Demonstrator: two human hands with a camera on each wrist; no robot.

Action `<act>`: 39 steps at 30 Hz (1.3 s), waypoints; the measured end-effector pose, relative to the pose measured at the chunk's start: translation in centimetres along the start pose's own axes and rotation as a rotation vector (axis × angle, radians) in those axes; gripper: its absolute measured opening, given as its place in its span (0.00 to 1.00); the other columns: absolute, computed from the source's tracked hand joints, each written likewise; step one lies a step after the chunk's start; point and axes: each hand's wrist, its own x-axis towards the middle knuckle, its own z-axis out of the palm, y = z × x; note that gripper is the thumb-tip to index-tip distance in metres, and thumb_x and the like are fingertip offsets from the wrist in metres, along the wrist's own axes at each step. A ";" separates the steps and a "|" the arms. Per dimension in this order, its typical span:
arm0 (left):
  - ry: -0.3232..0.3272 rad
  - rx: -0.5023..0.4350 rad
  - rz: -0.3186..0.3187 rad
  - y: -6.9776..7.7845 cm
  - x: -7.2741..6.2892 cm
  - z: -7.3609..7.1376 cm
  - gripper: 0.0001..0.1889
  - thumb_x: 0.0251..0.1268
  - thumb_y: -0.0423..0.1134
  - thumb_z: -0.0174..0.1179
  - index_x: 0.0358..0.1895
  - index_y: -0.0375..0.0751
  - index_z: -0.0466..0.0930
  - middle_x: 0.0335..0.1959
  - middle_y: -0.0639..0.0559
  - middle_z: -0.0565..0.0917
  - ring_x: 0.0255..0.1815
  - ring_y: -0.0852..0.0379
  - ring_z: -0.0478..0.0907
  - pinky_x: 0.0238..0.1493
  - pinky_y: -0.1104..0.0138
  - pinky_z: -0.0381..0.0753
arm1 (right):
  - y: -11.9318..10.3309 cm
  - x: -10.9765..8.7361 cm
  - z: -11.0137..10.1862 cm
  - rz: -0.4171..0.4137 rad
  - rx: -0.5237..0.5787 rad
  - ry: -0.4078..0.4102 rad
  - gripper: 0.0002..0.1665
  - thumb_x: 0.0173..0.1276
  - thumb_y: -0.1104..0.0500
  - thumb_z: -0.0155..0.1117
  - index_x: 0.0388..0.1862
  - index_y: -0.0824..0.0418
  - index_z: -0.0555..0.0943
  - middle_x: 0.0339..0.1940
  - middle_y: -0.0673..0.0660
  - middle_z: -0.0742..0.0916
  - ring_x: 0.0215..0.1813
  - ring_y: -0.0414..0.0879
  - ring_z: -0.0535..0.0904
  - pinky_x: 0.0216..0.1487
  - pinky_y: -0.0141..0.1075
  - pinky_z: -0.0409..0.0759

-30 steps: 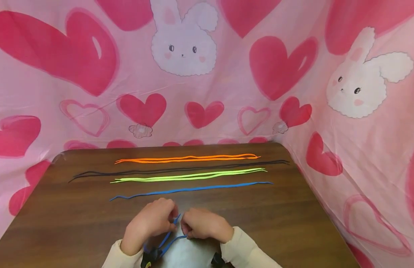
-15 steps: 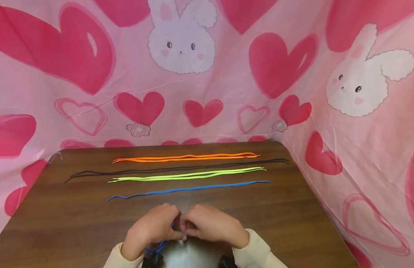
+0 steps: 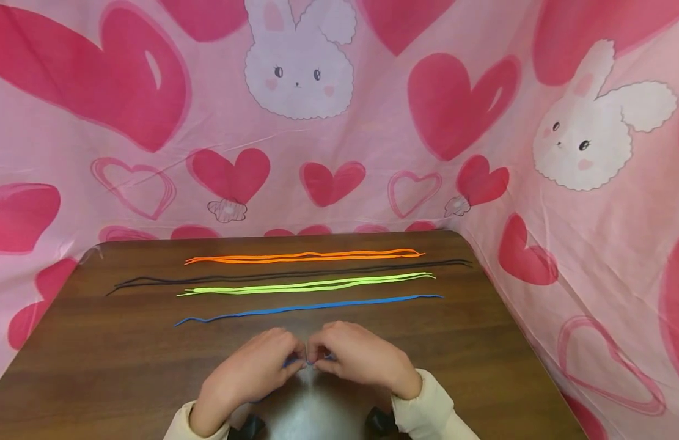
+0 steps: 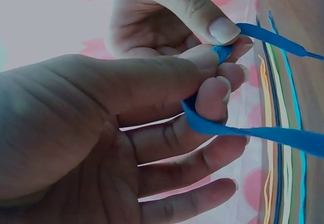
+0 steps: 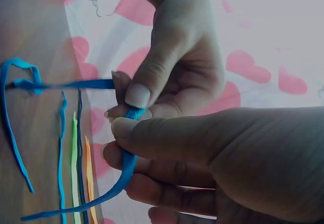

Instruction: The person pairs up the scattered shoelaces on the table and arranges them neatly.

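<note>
In the head view my left hand [image 3: 253,370] and right hand [image 3: 361,360] meet over the near part of the table, fingertips almost together. Both pinch a blue flat shoelace [image 5: 126,176] between thumb and fingers, with a short stretch of it between the two grips. From my right hand's pinch, one end with a narrow tip hangs free in the right wrist view. The left wrist view shows the lace [image 4: 217,128] looping round my left index fingertip and trailing off to the right. Fingers hide much of the lace where they pinch it.
On the brown table [image 3: 97,366] another blue shoelace [image 3: 311,308] lies stretched sideways beyond my hands. Behind it lie a yellow-green pair [image 3: 311,285], a dark pair [image 3: 284,274] and an orange pair [image 3: 306,257]. A pink heart-patterned cloth [image 3: 372,134] hangs behind and at the sides.
A second ago my hands were a little apart, pinching separate stretches of the lace. They came together at the fingertips, then shifted slightly away from me, and the right hand moved rightward.
</note>
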 end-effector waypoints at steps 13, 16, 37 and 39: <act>0.091 0.057 0.036 0.1 -1.1 -1.5 0.17 0.69 0.33 0.64 0.22 0.56 0.77 0.18 0.68 0.65 0.27 0.68 0.64 0.32 0.70 0.67 | 0.7 -1.0 -1.3 0.073 0.086 0.002 0.07 0.66 0.59 0.74 0.31 0.49 0.83 0.29 0.36 0.82 0.36 0.35 0.77 0.39 0.24 0.74; 0.107 0.071 0.051 0.0 -1.1 -1.6 0.19 0.68 0.31 0.63 0.20 0.55 0.74 0.17 0.68 0.62 0.26 0.68 0.62 0.31 0.71 0.66 | 0.9 -1.2 -1.6 0.086 0.097 0.000 0.08 0.66 0.59 0.74 0.31 0.49 0.83 0.30 0.36 0.82 0.36 0.37 0.79 0.40 0.25 0.75; 0.252 0.107 0.051 -0.3 -1.4 -2.3 0.10 0.64 0.29 0.67 0.31 0.51 0.84 0.23 0.69 0.72 0.30 0.67 0.68 0.33 0.70 0.72 | 3.0 -3.5 -3.9 0.180 0.227 0.080 0.12 0.68 0.63 0.71 0.50 0.58 0.88 0.39 0.47 0.90 0.37 0.30 0.81 0.43 0.32 0.83; 0.272 0.112 0.056 -0.4 -1.5 -2.1 0.08 0.63 0.29 0.67 0.33 0.49 0.86 0.26 0.68 0.76 0.32 0.67 0.70 0.34 0.69 0.74 | 3.2 -3.8 -3.9 0.177 0.225 0.092 0.10 0.68 0.63 0.71 0.47 0.58 0.89 0.38 0.46 0.90 0.36 0.31 0.80 0.43 0.33 0.83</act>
